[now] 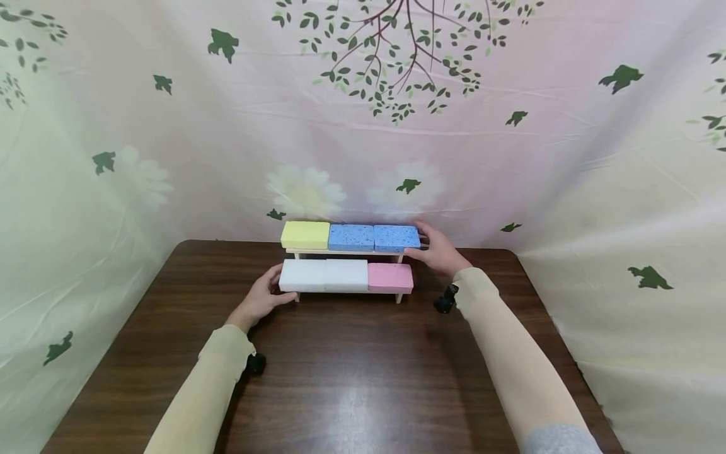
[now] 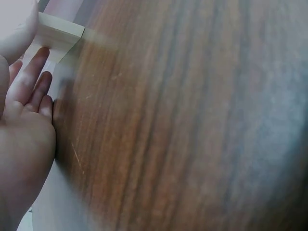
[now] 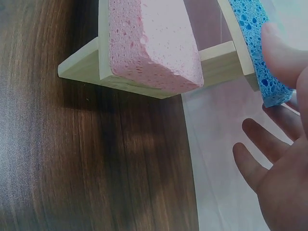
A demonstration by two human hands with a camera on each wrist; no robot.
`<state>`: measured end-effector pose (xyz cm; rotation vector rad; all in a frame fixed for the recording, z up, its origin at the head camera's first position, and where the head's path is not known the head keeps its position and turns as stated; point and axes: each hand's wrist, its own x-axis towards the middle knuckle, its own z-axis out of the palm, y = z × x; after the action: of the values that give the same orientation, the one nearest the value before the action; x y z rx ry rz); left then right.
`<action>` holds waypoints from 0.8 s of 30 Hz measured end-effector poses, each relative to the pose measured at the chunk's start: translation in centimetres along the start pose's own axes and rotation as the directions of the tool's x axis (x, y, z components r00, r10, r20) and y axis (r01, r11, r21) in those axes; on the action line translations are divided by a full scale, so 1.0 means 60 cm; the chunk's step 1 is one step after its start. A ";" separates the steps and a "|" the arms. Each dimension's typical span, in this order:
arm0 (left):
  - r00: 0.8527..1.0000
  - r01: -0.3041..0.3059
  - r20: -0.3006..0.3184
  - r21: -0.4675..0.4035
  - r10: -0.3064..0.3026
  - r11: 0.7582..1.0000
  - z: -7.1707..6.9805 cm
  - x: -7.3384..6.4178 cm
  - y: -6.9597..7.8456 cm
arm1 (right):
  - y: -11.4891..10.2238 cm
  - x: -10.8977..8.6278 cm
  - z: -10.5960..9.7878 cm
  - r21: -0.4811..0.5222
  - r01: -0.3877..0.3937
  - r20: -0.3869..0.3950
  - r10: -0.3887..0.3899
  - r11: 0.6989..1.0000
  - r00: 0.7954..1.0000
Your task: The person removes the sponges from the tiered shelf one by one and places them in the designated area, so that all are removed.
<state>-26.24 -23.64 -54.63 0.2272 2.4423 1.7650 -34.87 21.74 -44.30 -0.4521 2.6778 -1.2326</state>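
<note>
Blue sponge (image 1: pixel 396 237) sits pinched at its right end by the right hand (image 1: pixel 439 252): the thumb lies along the near side and a finger reaches round the far side, while the other fingers spread out loosely below, clear of it. At the opposite end, the left hand (image 1: pixel 263 296) sits around the outer end of a white block (image 1: pixel 302 274), thumb in front and low, fingers at the side; whether this grip is closed on anything cannot be told. Next to that block stands a second white block (image 1: pixel 346 275), then a pink sponge (image 1: pixel 390 277), all in one row on the lower level of a wooden stand (image 3: pixel 84 67). On the upper level, behind, the pinched sponge touches another blue one, with a yellow sponge (image 1: pixel 305 234) at the left. Beneath everything is a dark brown table (image 1: pixel 340 378), the stand near its far edge. Pale cloth (image 1: pixel 363 151) printed with leaves and flowers hangs behind.
</note>
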 end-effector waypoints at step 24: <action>1.000 0.017 -0.003 0.037 -0.016 0.999 0.000 0.000 -0.004 | 0.002 -0.005 -0.009 0.039 -0.041 -0.033 0.042 0.998 0.999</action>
<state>-26.23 -23.73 -54.86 0.2079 2.4732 1.7155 -34.77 22.30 -44.02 -0.3716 2.6719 -1.2894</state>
